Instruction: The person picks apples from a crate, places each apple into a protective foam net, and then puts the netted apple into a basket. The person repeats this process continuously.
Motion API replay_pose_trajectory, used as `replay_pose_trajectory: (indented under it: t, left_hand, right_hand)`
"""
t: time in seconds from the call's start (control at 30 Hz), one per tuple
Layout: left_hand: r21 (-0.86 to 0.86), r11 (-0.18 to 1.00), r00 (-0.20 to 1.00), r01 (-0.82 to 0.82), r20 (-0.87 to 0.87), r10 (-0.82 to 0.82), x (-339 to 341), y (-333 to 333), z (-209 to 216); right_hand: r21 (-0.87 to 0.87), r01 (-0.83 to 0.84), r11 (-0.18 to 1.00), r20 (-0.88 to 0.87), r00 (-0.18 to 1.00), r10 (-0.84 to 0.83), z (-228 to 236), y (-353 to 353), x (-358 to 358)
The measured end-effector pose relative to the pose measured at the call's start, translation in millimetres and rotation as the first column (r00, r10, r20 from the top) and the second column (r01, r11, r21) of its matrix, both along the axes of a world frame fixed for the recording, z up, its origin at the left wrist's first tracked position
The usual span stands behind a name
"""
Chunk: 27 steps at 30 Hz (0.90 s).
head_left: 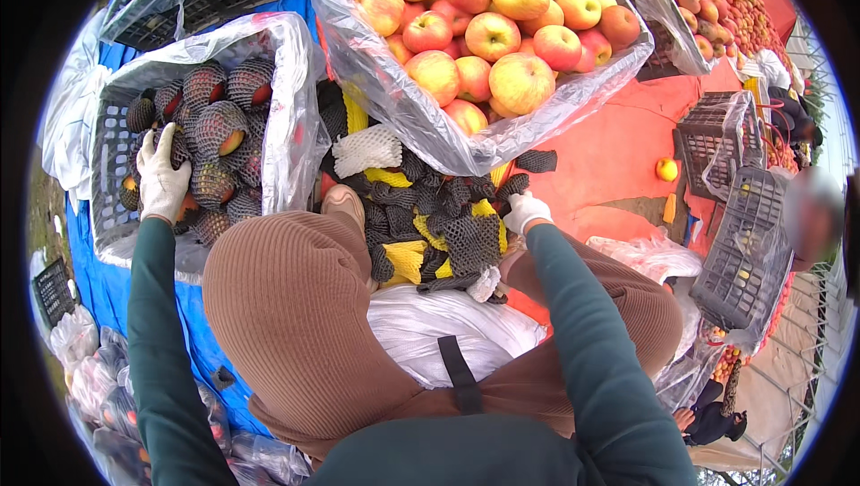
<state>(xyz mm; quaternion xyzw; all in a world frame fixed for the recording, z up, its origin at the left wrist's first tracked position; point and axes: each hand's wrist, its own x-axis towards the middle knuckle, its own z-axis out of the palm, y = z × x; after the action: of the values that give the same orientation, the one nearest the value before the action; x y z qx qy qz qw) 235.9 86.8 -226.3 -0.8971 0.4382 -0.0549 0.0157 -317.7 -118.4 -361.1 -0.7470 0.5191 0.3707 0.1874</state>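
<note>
My left hand (164, 174), in a white glove, rests on the apples in the left crate, fingers stretched and apart. These apples (215, 128) wear black foam nets and sit in a plastic-lined crate (296, 110). My right hand (527, 212), also gloved, is at the right edge of a heap of loose foam nets (408, 217), mostly black with some yellow and white. Its fingers are closed on a black foam net (511, 187) there; the fingertips are partly hidden. Ahead stands a lined crate (421, 141) full of bare red-yellow apples (493, 35).
A single apple (666, 169) lies on the red sheet (609, 146) at the right. Black crates (739, 244) stand beyond it. Another lined crate (202, 7) is at the far left. Bagged apples (112, 387) lie at the lower left. Other people (717, 419) are at the right edge.
</note>
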Motion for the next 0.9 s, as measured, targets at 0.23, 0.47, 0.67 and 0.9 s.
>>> replay_pose_trajectory:
  t: [0.23,0.47,0.67,0.9]
  left_hand:
    - [-0.55,0.833,0.889,-0.061,-0.41,-0.205,-33.8,-15.9,85.4]
    - [-0.673,0.675,0.035,-0.302,-0.716,-0.697,-240.8,-94.6,235.8]
    - [-0.425,0.905,-0.675,0.033,-0.677,-0.294,-370.3,-124.0,218.7]
    - [-0.208,0.961,-0.523,-0.18,-0.807,-0.272,-353.2,-156.0,145.4]
  right_hand:
    - [0.087,-0.063,0.994,0.203,0.978,0.044,47.6,-47.6,-2.2]
    - [-0.125,-0.14,0.982,0.14,0.978,0.157,51.7,-57.9,-21.0]
    - [-0.039,0.251,0.967,0.278,0.932,-0.23,-18.6,-3.2,-41.4]
    - [0.043,-0.072,0.996,0.21,0.976,0.062,-12.9,-24.3,-34.6]
